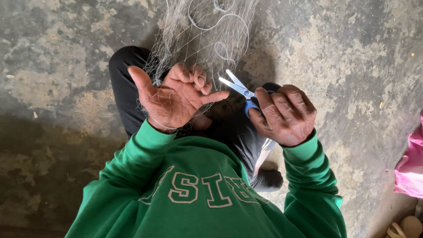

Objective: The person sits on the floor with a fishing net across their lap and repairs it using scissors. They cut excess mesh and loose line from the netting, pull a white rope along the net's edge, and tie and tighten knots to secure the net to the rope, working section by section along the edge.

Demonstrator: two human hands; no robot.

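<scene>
The left hand (176, 99) is raised palm-up in the middle of the scene, thumb spread out to the left, index finger pointing right, and the other fingers curled in. Its grip is closed on strands of a fine, pale fishing net (207, 39), which hangs down from the far side and drapes across the palm and wrist. A thicker whitish cord (220, 22) loops through the net farther off.

The right hand (286, 114) sits just right of the left, its grip clamped around the blue handles of a pair of scissors (242, 90). The blades stand apart and point far-left toward the net, their tips just beside the left hand's index finger and curled fingers, close to the mesh; whether they touch it cannot be told.

Both arms wear green sleeves (308, 176). Dark trousers (128, 88) show beneath the hands, over a rough concrete floor (352, 57). A pink cloth (412, 167) lies at the right edge.
</scene>
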